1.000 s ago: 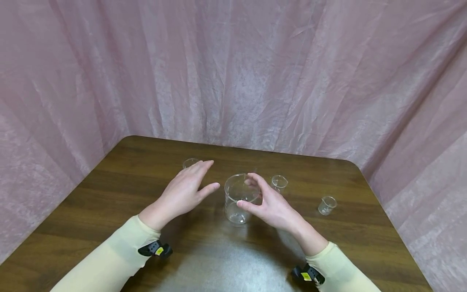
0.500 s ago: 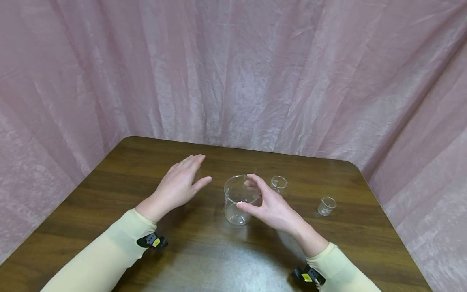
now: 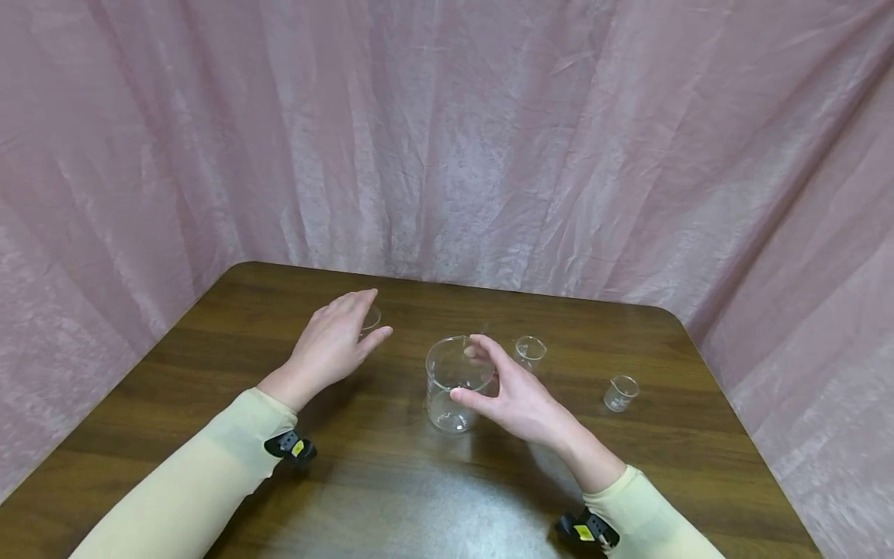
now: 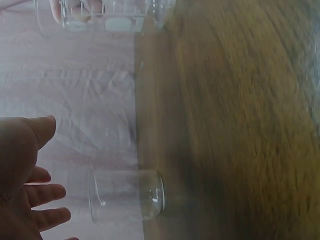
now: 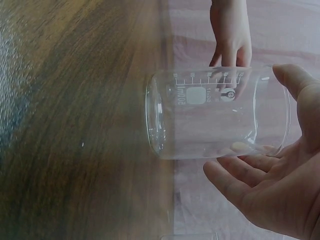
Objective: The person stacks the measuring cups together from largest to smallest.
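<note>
A large clear glass beaker, marked 500 ml in the right wrist view, stands upright on the wooden table. My right hand holds it near the rim, thumb on the near side and fingers curled round the far side. To the left, my left hand hovers with fingers extended and holds nothing. Just beyond that hand is a smaller glass beaker, partly hidden by the hand in the head view. The left wrist view shows this beaker upright, apart from the fingers.
Right of the large beaker stands a small beaker, and further right a still smaller beaker. The brown table has rounded far corners. Pink curtains hang behind it and along both sides.
My left hand has moved left and slightly away from me, apart from the large beaker. The rim of the smaller left beaker now shows right of its fingers. My right hand keeps its place.
</note>
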Tool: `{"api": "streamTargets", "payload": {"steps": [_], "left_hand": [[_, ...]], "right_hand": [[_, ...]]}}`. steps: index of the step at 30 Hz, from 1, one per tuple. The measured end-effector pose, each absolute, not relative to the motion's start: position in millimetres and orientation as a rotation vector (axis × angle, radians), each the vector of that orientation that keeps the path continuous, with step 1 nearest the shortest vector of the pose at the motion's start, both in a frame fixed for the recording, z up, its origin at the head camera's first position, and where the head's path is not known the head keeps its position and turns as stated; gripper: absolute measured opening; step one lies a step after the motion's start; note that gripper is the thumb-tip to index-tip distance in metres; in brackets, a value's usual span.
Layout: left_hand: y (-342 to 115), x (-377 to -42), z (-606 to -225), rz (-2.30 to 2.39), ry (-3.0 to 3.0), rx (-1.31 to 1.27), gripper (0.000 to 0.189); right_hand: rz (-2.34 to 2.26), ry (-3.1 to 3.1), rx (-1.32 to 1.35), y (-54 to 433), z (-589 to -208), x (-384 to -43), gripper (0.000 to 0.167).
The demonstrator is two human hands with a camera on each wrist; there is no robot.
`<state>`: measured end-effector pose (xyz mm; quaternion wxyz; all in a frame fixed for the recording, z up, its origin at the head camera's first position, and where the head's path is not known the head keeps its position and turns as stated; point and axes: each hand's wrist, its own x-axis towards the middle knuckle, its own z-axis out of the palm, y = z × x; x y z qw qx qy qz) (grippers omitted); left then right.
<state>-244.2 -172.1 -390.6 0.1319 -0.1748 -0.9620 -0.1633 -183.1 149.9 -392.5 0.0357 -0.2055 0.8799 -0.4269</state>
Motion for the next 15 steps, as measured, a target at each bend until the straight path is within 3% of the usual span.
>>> {"api": "streamTargets", "payload": {"steps": [15], "left_hand": [[-179,-262,-395,-0.4,-2.828,-0.44,0.08]], "right_hand": [[-1.301,2.71,-0.622,149,-392,-182,0.089]]}}
